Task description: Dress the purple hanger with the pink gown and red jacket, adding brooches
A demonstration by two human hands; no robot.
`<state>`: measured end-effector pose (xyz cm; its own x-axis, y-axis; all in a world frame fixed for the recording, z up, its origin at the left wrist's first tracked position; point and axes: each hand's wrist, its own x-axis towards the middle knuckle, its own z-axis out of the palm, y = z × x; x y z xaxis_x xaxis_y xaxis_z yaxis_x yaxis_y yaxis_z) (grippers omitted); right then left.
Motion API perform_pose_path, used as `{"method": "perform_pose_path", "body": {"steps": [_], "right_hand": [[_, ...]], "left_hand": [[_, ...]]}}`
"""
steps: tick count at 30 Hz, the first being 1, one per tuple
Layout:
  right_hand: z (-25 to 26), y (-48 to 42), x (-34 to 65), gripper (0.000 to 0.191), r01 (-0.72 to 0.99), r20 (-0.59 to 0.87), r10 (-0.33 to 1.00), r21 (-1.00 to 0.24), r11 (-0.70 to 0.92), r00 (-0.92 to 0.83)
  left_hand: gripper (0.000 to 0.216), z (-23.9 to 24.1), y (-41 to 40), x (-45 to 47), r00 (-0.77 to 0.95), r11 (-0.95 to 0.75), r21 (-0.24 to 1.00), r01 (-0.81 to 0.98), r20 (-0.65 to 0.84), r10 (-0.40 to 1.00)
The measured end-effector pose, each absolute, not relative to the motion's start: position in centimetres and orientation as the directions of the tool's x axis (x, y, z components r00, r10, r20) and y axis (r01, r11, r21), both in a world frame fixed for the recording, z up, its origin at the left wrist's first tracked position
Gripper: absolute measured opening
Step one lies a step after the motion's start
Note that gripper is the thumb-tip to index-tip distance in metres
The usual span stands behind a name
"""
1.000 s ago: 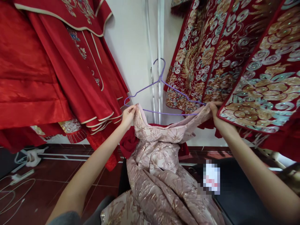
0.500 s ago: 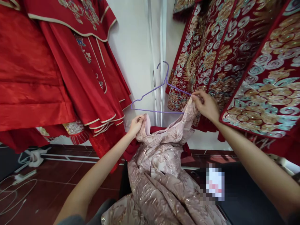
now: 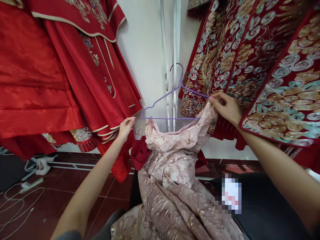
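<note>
A pale pink dress [image 3: 175,166] with a shiny floral pattern lies across my lap, its neckline facing up. My right hand [image 3: 226,105] pinches its right shoulder strap at the right end of a purple hanger [image 3: 165,95]. That end of the hanger passes into the strap. On the other side, the left strap stands loose just below the hanger's lower bar. My left hand [image 3: 126,129] is apart from the dress, left of that strap, its fingertips stretched toward the hanger's left end with nothing visible in them.
Red garments [image 3: 87,73] hang at the left, and embroidered red garments [image 3: 250,60] hang at the right. White poles [image 3: 175,40] stand behind the hanger. A white cable [image 3: 23,200] lies on the tiled floor. A blurred white patch [image 3: 231,193] sits on a dark surface at right.
My left hand has let go of the left strap and moved left and slightly up. My right hand still grips the right strap, with the hanger slightly shifted in view.
</note>
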<state>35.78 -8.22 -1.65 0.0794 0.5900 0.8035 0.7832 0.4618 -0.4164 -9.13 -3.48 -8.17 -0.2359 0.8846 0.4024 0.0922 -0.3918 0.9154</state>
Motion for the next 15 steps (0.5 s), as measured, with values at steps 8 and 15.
{"method": "perform_pose_path", "body": {"steps": [8,15], "right_hand": [[-1.8,-7.9,35.9,0.023,0.768,0.819,0.571,-0.404,0.496,0.062],[-1.7,-8.1,35.9,0.022,0.766,0.812,0.581,-0.412,0.493,0.063]], "left_hand": [[0.032,-9.4,-2.4,-4.4,0.082,-0.214,0.971,0.104,0.206,0.975],[0.011,-11.8,0.2,-1.0,0.163,-0.197,0.969,0.146,0.173,0.971]]}}
